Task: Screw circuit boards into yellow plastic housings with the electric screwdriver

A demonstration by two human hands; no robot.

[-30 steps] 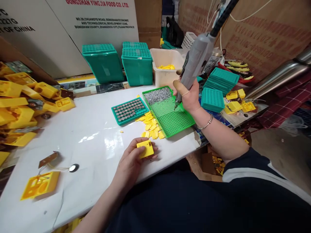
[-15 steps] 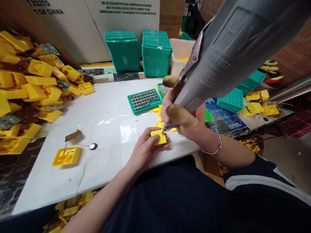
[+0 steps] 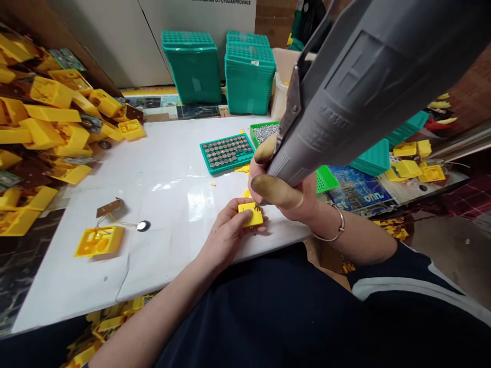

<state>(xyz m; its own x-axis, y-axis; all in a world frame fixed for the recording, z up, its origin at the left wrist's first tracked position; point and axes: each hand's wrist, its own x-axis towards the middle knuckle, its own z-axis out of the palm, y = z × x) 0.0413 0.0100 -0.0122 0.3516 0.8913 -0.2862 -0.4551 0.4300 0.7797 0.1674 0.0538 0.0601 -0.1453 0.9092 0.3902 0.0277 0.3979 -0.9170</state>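
Between thumb and fingers, my left hand [image 3: 230, 227] grips a small yellow plastic piece [image 3: 251, 216] low over the front of the white table. My right hand [image 3: 286, 189], with coverings on two fingertips, is wrapped round a large grey power screwdriver [image 3: 326, 117]. The tool slants down from the upper right, and its tip is at the upper right edge of the yellow piece; the exact contact is too small to tell. Behind my hands lies a teal tray [image 3: 226, 153] of round metal discs. Beside it is a green tray [image 3: 264, 132] of small metal parts, partly covered by my right hand.
An open yellow case [image 3: 99, 241] lies at the left, wired to a brown board [image 3: 109, 208] and a round silver disc [image 3: 143, 225]. Yellow cases [image 3: 53, 133] are heaped at the far left. Stacked teal trays [image 3: 249, 76] stand behind the white table [image 3: 164, 266].
The view has tilted slightly down. The screwdriver and my right hand have come a little lower and to the left, its tip nearer the yellow piece. My left hand keeps its grip.
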